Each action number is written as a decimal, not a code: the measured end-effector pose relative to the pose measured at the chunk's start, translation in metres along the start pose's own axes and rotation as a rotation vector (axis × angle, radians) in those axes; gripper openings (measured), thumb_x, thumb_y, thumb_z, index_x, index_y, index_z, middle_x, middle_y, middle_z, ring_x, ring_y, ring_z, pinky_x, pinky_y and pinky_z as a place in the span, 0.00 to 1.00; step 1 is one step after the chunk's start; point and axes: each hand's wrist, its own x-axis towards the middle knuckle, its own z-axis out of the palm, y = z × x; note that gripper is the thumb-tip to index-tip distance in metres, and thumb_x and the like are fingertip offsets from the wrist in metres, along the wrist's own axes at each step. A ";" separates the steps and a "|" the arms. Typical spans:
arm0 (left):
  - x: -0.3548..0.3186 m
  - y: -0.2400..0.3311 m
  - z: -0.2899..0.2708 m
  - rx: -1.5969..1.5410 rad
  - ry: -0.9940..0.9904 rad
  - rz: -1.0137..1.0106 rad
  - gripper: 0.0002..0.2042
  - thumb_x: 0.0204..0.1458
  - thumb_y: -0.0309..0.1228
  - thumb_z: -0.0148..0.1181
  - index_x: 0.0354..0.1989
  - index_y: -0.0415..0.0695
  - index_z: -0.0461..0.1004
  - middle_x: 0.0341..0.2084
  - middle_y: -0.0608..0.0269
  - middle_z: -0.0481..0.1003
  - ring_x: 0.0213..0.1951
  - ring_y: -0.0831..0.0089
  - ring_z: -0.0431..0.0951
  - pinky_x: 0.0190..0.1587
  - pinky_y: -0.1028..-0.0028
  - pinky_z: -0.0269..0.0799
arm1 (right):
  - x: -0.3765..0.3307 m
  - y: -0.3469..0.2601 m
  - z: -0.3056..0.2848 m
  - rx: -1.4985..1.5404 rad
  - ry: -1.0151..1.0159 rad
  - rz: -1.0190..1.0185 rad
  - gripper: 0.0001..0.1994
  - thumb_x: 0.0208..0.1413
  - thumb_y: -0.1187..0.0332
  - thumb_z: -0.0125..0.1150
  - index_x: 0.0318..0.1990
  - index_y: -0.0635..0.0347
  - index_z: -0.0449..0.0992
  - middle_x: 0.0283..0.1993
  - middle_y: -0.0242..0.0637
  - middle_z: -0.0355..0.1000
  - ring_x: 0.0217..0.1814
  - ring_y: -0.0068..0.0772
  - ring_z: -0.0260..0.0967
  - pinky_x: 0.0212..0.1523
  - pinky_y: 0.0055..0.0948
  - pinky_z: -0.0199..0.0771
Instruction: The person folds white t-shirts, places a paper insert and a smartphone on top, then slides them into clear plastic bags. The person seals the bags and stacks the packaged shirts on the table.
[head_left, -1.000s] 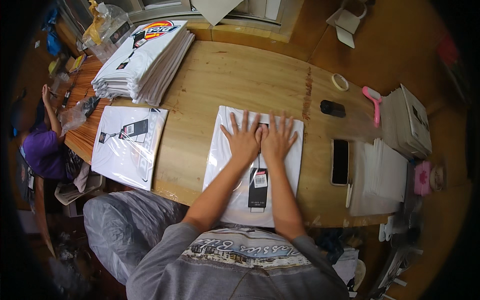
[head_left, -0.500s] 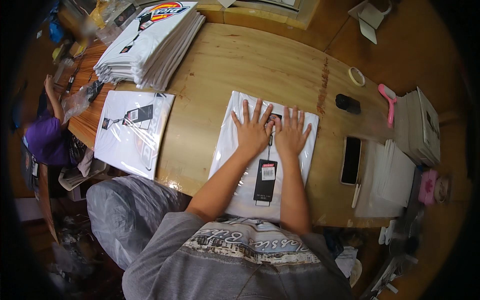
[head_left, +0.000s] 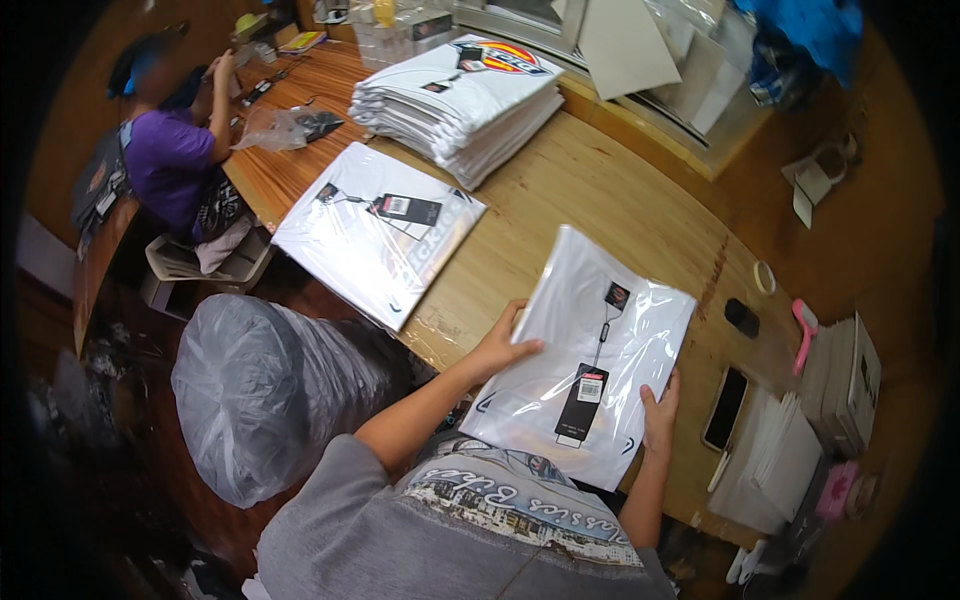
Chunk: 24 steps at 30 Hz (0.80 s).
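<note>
While both hands have the bagged white garment (head_left: pixel 545 370) by its sides, it sits in front of the person's chest, near end out past the bench (head_left: pixel 600 165) edge & prob. raised clear of the top; can't tell if its underside touches anywhere. L hand (head_left: pixel 510 345) grips the left side, thumb flat on top, other fingers mostly hidden at or under the edge. R hand (head_left: pixel 660 410) has the right side in a similar pinch, thumb over the film, gap closed to abt the pkg's thickness. Black hang tag (head_left: pixel 583 403) lies face up on the front, btwn the hands. Step in hand looks like handling the closed-up pkg w/ a two-sided hold, not pressing or folding. Next move, I'd say, calls for even support L & R, pkg kept fairly level so the garment doesn't slump or crease inside the slick film. To the left, another bagged garment (head_left: pixel 350 235) lies flat, tag up, well apart from the held one; just beyond it, a stack of folded white garments (head_left: pixel 450 130). Phone (head_left: pixel 725 408) & white sheets (head_left: pixel 765 455) lie to the right, apart from R hand.
</note>
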 end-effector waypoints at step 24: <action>0.004 0.176 -0.252 1.493 0.957 -0.127 0.18 0.45 0.44 0.50 0.25 0.37 0.71 0.25 0.45 0.71 0.30 0.51 0.70 0.31 0.59 0.64 | 0.240 -0.121 0.332 0.573 -0.354 0.248 0.08 0.49 0.75 0.48 0.36 0.70 0.66 0.31 0.39 0.66 0.31 0.29 0.64 0.36 0.25 0.68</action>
